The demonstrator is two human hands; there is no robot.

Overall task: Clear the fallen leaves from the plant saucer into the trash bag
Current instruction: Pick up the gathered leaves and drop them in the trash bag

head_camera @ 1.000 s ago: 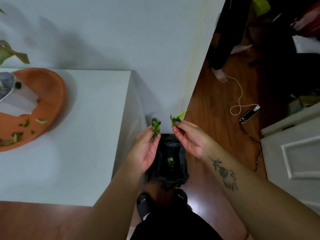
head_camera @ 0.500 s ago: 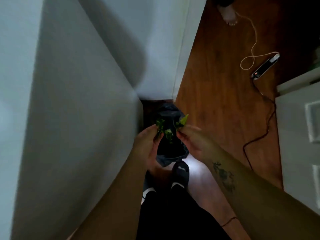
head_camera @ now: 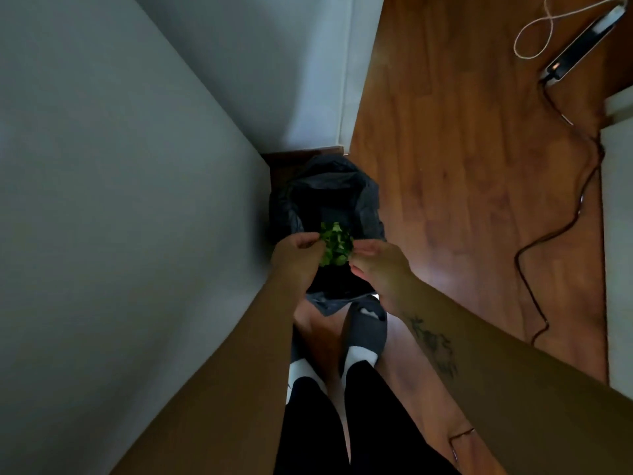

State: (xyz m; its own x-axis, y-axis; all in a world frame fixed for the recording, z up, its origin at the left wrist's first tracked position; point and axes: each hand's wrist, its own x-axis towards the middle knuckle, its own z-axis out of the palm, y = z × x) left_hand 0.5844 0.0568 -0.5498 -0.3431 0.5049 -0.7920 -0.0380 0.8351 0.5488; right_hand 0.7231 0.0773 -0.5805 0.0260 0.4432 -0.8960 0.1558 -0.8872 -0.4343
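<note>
A black trash bag (head_camera: 329, 192) stands open on the wooden floor, squeezed between the white cabinet side and the wall corner. Both hands hover over its mouth. My left hand (head_camera: 296, 257) and my right hand (head_camera: 378, 265) are close together with a bunch of green leaves (head_camera: 335, 245) between their fingertips. The left fingers pinch the leaves. The right fingers are curled at the bunch's edge, and whether they grip it I cannot tell. The plant saucer is out of view.
The white cabinet side (head_camera: 120, 234) fills the left. A white wall and trim (head_camera: 352, 73) rise behind the bag. My feet in dark socks (head_camera: 366, 330) stand just before the bag. A power strip (head_camera: 579, 49) with a black cable (head_camera: 561, 231) lies on the floor at right, beside a white door (head_camera: 620, 255).
The view has tilted down from the cabinet top and saucer to the floor. Both hands have dropped lower over the bag and come together, merging their two leaf bunches into one.
</note>
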